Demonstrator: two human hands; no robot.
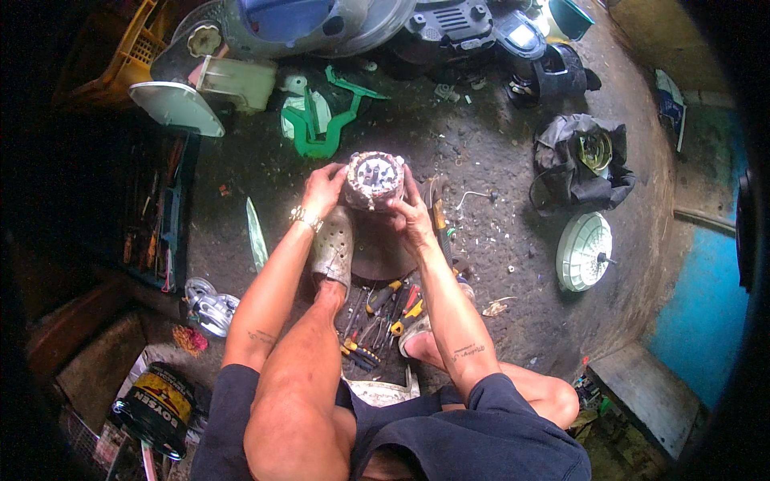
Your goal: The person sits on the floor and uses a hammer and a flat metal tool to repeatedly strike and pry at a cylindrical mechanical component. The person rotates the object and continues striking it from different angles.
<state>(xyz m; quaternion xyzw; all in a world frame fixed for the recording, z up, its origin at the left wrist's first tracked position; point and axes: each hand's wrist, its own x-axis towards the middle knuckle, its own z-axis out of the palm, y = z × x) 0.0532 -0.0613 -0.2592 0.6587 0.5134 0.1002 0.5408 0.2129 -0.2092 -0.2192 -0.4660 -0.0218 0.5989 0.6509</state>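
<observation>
Motor stator (pixel 374 179), round, wound with pale coils, dark core with metal teeth showing at its top face; held up off the floor between both hands, out in front of the knees

Left hand (pixel 322 189) cupped against the stator's left side, fingers wrapped onto the windings; gold-coloured bracelet (pixel 305 216) at the wrist. Right hand (pixel 407 213) pressed to the right and lower side, thumb up along the coil edge. Both hands closed on the stator, one on each flank

Directly below the stator: grey clog (pixel 334 248) on the left foot, resting against a round rusty disc (pixel 381 248) on the concrete floor (pixel 497 160)

Between the legs, nearer the body: heap of hand tools (pixel 383 317), pliers and screwdrivers with yellow, red and black grips

Left of the left forearm: a narrow pale-green blade-like strip (pixel 256 232) lying flat; further left a dark open toolbox (pixel 156 212); a shiny metal motor housing (pixel 208 309) near the left elbow; paint can (pixel 156 405) at lower left

Beyond the stator: green plastic frame piece (pixel 321 128), a white fan blade (pixel 178 108), blue-and-clear appliance body (pixel 305 20)

Right side, well apart: white round ribbed cover with shaft (pixel 584 251); dark bag (pixel 579 160) holding a coil part
</observation>
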